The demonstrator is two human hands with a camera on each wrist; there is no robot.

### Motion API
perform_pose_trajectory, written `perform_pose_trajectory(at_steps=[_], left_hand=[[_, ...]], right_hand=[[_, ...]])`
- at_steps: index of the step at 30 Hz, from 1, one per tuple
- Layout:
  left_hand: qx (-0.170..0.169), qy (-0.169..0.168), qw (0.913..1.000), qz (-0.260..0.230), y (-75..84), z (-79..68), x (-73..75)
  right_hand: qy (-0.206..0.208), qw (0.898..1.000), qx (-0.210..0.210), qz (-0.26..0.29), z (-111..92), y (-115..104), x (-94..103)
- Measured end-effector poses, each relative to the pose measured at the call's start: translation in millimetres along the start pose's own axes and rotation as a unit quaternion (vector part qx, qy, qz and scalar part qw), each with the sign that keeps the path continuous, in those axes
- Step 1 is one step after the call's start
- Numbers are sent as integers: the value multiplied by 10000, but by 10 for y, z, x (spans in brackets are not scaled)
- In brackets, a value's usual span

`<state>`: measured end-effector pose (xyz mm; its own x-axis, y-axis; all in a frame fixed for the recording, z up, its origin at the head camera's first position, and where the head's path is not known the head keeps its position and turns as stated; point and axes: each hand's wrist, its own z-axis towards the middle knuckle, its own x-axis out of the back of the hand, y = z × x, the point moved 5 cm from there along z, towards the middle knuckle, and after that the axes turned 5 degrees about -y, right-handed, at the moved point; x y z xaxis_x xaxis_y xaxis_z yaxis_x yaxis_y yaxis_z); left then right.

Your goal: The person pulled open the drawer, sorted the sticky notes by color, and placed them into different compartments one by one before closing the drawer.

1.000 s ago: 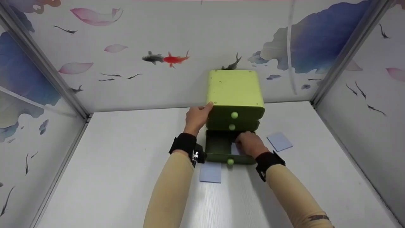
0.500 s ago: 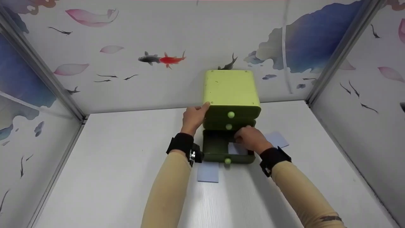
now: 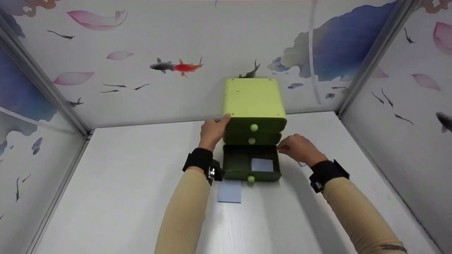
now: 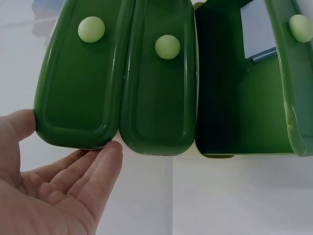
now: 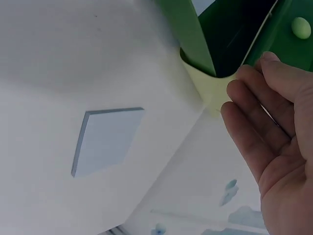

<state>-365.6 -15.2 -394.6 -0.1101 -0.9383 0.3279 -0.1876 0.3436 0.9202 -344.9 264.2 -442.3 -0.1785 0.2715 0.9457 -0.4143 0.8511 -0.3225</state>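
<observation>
A small green cabinet (image 3: 253, 97) stands against the back wall, its two upper drawers closed and the bottom drawer (image 3: 235, 164) pulled out. My left hand (image 3: 213, 130) grips its front left corner, thumb at the top edge and fingers along the side. Inside the bottom drawer lie light blue square pads (image 4: 259, 29), their edges showing one over another. Just off the drawer's right side is my right hand (image 3: 298, 148), holding nothing, fingers loosely bent. Beneath and beyond it, another blue square pad (image 5: 108, 139) lies on the table, mostly hidden in the head view.
One more blue square pad (image 3: 229, 192) lies on the white table (image 3: 134, 183) in front of the open drawer. Round light green knobs (image 3: 251, 179) stick out from the drawer fronts. Printed panels (image 3: 176, 95) wall in the back and both sides.
My right hand has come up out of the bottom drawer and moved right, leaving blue pads inside. The left hand has kept its place on the cabinet. The head view has shifted slightly.
</observation>
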Motion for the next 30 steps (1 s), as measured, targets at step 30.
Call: perform_pose_trajectory(at_steps=[30], left_hand=[[-92, 18, 9998, -159, -9, 6, 1]], right_hand=[[-40, 9551, -2964, -1, -387, 915, -378]])
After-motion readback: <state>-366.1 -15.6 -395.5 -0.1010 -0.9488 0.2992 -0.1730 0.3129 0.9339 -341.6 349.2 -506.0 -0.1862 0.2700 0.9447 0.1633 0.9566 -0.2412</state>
